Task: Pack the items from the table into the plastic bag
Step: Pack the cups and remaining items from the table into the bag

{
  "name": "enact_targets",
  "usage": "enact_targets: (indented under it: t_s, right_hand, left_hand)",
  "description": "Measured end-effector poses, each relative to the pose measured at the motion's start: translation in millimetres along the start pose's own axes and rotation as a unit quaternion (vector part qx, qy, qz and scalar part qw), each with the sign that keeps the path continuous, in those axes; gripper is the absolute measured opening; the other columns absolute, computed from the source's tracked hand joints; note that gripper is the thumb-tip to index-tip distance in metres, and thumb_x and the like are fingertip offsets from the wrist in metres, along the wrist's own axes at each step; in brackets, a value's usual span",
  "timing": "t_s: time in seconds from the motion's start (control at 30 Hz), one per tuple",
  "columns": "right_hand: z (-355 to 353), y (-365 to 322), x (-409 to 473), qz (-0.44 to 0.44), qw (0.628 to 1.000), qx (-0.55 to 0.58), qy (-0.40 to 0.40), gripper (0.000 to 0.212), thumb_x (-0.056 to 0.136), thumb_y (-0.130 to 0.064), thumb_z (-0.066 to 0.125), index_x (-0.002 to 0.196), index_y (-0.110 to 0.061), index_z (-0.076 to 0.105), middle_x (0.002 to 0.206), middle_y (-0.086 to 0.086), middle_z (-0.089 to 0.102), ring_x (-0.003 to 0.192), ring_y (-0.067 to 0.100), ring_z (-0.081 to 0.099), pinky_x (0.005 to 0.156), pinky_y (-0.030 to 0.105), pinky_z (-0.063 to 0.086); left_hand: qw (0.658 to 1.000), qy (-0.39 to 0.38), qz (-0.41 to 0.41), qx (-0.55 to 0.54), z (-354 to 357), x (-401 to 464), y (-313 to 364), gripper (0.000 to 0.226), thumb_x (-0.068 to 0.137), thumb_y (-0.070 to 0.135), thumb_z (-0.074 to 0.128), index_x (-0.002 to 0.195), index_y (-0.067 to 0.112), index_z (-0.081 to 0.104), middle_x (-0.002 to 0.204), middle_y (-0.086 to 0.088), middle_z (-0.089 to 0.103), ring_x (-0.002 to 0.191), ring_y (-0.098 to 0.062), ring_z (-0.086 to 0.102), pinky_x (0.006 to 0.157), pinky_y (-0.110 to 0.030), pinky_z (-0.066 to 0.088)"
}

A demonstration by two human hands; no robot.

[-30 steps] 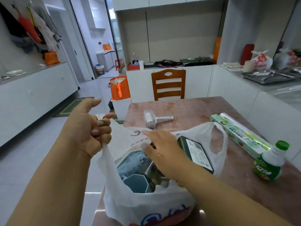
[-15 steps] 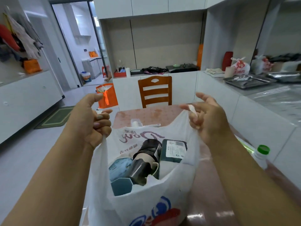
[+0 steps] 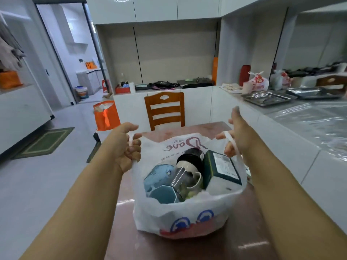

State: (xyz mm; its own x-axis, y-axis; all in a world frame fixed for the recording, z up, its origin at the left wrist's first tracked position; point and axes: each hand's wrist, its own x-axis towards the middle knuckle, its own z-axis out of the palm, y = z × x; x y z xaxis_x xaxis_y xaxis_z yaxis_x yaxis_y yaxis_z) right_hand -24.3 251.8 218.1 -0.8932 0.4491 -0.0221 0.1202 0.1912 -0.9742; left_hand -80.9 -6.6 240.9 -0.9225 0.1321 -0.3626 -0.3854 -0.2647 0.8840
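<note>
Open floor lies off the table's [image 3: 242, 239] left edge. The left hand [image 3: 124, 147] is fisted around the left handle of the plastic bag [image 3: 184, 214], which stands mid-table holding a blue pack [image 3: 159, 175], a mug [image 3: 193, 179] and a dark green box [image 3: 219, 166]. The right hand [image 3: 238, 134] has loosely spread fingers with the right handle looped over them. A wooden chair [image 3: 165, 109] stands beyond; a white counter [image 3: 300, 124] runs along the right.
</note>
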Motion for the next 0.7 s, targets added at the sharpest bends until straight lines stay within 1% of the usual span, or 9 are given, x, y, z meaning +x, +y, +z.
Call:
enact_targets:
  t_s: [0.07,0.13,0.2,0.27,0.33,0.37,0.47,0.57,0.7]
  right_hand:
    - [-5,12,6,-0.003,0.999,-0.041,0.01,0.079,0.082,-0.078,0.012,0.133,-0.022,0.036,0.104,0.01,0.068,0.057,0.025,0.062,0.065,0.039,0.054]
    - [-12,13,9,-0.027,0.998,-0.05,0.02,0.078,0.083,-0.077,0.013,0.129,-0.021,0.04,0.098,0.01,0.069,0.062,0.025,0.067,0.066,0.039,0.057]
    - [-15,11,10,-0.047,0.997,-0.06,0.022,0.076,0.084,-0.077,0.015,0.125,-0.02,0.044,0.093,0.01,0.069,0.066,0.025,0.067,0.071,0.04,0.057]
    - [-14,11,10,-0.059,0.993,-0.099,0.027,0.072,0.084,-0.076,0.017,0.12,-0.021,0.046,0.091,0.008,0.067,0.074,0.024,0.066,0.08,0.045,0.055]
    - [-12,11,9,-0.067,0.986,-0.15,0.032,0.068,0.086,-0.074,0.017,0.116,-0.021,0.047,0.092,0.007,0.066,0.083,0.025,0.065,0.087,0.049,0.051]
    - [-12,12,9,-0.067,0.982,-0.17,0.035,0.067,0.087,-0.073,0.017,0.116,-0.021,0.047,0.094,0.007,0.065,0.087,0.026,0.064,0.088,0.049,0.05]
    - [-15,11,7,-0.067,0.975,-0.209,0.043,0.067,0.088,-0.072,0.018,0.115,-0.02,0.048,0.099,0.008,0.065,0.093,0.028,0.062,0.089,0.049,0.049]
    - [-19,11,5,-0.069,0.975,-0.207,0.038,0.059,0.09,-0.069,0.022,0.102,-0.019,0.052,0.092,0.008,0.066,0.089,0.027,0.063,0.088,0.048,0.049]
    - [-25,13,5,-0.066,0.983,-0.171,0.035,0.057,0.091,-0.066,0.027,0.102,-0.017,0.055,0.089,0.007,0.067,0.087,0.025,0.063,0.086,0.044,0.05]
  left_hand:
    - [1.0,0.003,0.013,-0.001,5,11,-1,0.068,0.081,0.03,0.057,0.142,0.006,0.038,0.064,-0.003,0.045,0.025,-0.007,0.033,0.028,-0.011,0.028]
    - [1.0,0.013,0.027,0.003,8,17,3,0.063,0.078,0.029,0.059,0.134,0.004,0.045,0.065,-0.004,0.049,0.027,-0.007,0.038,0.031,-0.013,0.032]
    - [0.999,0.022,0.035,0.018,13,19,3,0.05,0.078,0.028,0.059,0.121,0.004,0.051,0.065,-0.004,0.051,0.029,-0.008,0.039,0.033,-0.015,0.034]
    - [0.998,0.025,0.037,0.033,21,18,-1,0.033,0.078,0.027,0.059,0.102,0.005,0.056,0.063,-0.004,0.052,0.032,-0.008,0.04,0.034,-0.015,0.036]
    - [0.998,0.03,0.04,0.042,27,17,-6,0.02,0.079,0.026,0.059,0.086,0.008,0.057,0.056,-0.004,0.054,0.034,-0.008,0.042,0.036,-0.014,0.037]
    - [0.998,0.033,0.042,0.045,29,17,-7,0.018,0.079,0.026,0.059,0.083,0.009,0.056,0.051,-0.003,0.055,0.035,-0.009,0.042,0.037,-0.014,0.038]
    - [0.997,0.038,0.048,0.054,35,13,-10,0.015,0.08,0.026,0.059,0.079,0.011,0.054,0.044,-0.001,0.057,0.04,-0.009,0.045,0.043,-0.016,0.04]
    - [0.996,0.05,0.049,0.062,37,8,-10,0.015,0.081,0.025,0.059,0.08,0.012,0.054,0.058,-0.004,0.059,0.046,-0.01,0.047,0.047,-0.018,0.041]
    - [0.995,0.062,0.051,0.051,34,2,-9,0.017,0.081,0.025,0.058,0.087,0.009,0.056,0.065,-0.005,0.056,0.042,-0.009,0.046,0.038,-0.015,0.04]
